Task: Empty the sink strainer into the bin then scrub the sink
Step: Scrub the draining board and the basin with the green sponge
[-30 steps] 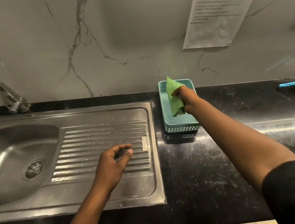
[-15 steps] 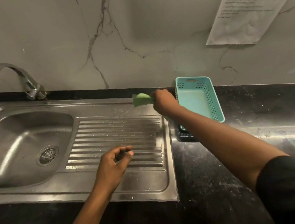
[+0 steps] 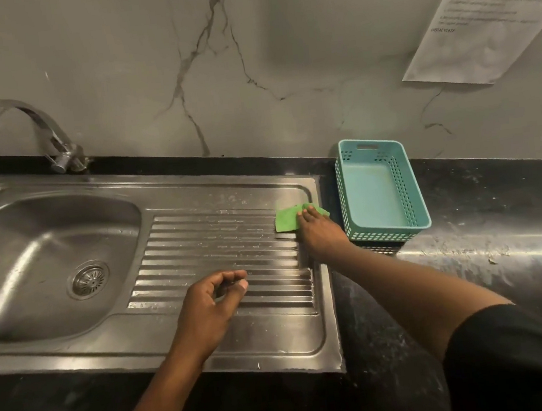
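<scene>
At 10 o'clock the curved chrome tap (image 3: 35,131) hangs over the stainless steel sink basin (image 3: 16,261). The round metal sink strainer (image 3: 89,280) sits seated in the drain at the basin's 4 o'clock. Whether it holds scraps is too small to tell. If it does, scrubbing now risks washing grit down onto it and clogging it. A dark shape shows below the surface edge at 7 o'clock, but you cannot count on it being the bin.

Your left hand (image 3: 207,310) hovers over the ribbed steel drainboard (image 3: 216,245), its fingers loosely curled toward the thumb with nothing showing between them. It braces nothing, so a hard push from the other arm goes unsupported.

The thin green scrub pad (image 3: 286,219) lies at the drainboard's 2 o'clock corner. Your right hand (image 3: 320,233) presses it down with flat fingers held close together. You only press it, you do not grip it, so the ribs could catch the pad and bunch it, or your fingers could slide off it on the slick steel.

Just beside it at 3 o'clock stands the teal perforated plastic basket (image 3: 417,195) on the black stone surface (image 3: 504,246). A wide stroke that way could knock it along.
</scene>
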Available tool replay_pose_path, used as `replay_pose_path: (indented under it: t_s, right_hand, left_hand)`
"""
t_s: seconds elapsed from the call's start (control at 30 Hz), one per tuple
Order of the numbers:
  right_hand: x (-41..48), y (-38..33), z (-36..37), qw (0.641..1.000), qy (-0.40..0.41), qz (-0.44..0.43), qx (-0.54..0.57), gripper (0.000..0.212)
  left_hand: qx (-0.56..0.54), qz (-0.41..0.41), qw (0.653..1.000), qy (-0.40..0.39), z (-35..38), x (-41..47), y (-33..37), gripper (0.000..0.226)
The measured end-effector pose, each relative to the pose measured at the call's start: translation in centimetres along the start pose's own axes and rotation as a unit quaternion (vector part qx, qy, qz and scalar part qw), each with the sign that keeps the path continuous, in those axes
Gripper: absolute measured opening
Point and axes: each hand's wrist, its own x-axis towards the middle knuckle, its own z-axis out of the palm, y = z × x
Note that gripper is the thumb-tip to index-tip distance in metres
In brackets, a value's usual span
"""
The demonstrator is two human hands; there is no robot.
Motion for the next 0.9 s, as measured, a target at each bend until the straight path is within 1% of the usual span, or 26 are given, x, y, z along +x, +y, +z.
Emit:
replay_pose_path:
  t_s: [0.2, 0.37, 0.4, 0.43, 0.53, 0.6, 0.63, 0.7, 0.8, 0.9]
  right_hand:
    - [-7.4, -3.5, 2.4, 1.0, -0.001, 0.004, -0.024, 0.063]
    - [-15.1, -6.2, 5.6, 0.999, -0.044, -0.01, -0.004, 0.065]
    - [-16.8, -6.4, 6.3, 0.999, -0.033, -0.022, 0.008, 0.065]
    - [-18.2, -6.5, 6.7, 0.999, -0.005, -0.042, 0.002, 0.063]
    - [-21.2, -5.9, 7.4, 0.994, 0.041, -0.092, -0.04, 0.058]
    - [-20.2, -5.0, 7.4, 0.992, 0.068, -0.093, -0.055, 0.059]
    - [-18.9, -4.4, 7.0, 0.993, 0.064, -0.09, -0.038, 0.063]
    - [-15.4, -3.4, 6.0, 0.997, 0.021, -0.068, -0.004, 0.067]
    - [-8.7, -2.9, 4.2, 0.999, 0.026, -0.02, 0.034, 0.067]
    - [-2.5, -2.9, 2.2, 0.998, -0.004, -0.007, 0.067, 0.074]
  left_hand:
    - [-0.02, 0.009, 1.0, -0.016, -0.4, 1.2, 0.7, 0.017]
    - [-0.03, -0.004, 0.999, -0.027, -0.4, 2.1, 0.2, 0.017]
    - [-0.032, -0.01, 0.999, -0.032, -0.3, 2.3, 0.1, 0.017]
    - [-0.032, -0.014, 0.999, -0.038, -0.2, 2.4, -0.1, 0.017]
    - [-0.025, -0.019, 0.998, -0.056, 0.1, 2.8, -0.4, 0.016]
    - [-0.024, -0.016, 0.998, -0.059, 0.1, 3.0, -0.5, 0.016]
    - [-0.025, -0.015, 0.998, -0.06, 0.0, 3.0, -0.4, 0.016]
    - [-0.026, -0.012, 0.998, -0.06, -0.1, 3.0, -0.4, 0.017]
    - [-0.028, -0.013, 0.998, -0.052, -0.5, 2.6, -0.5, 0.017]
    - [-0.027, -0.011, 0.999, -0.04, -1.1, 1.9, -0.7, 0.018]
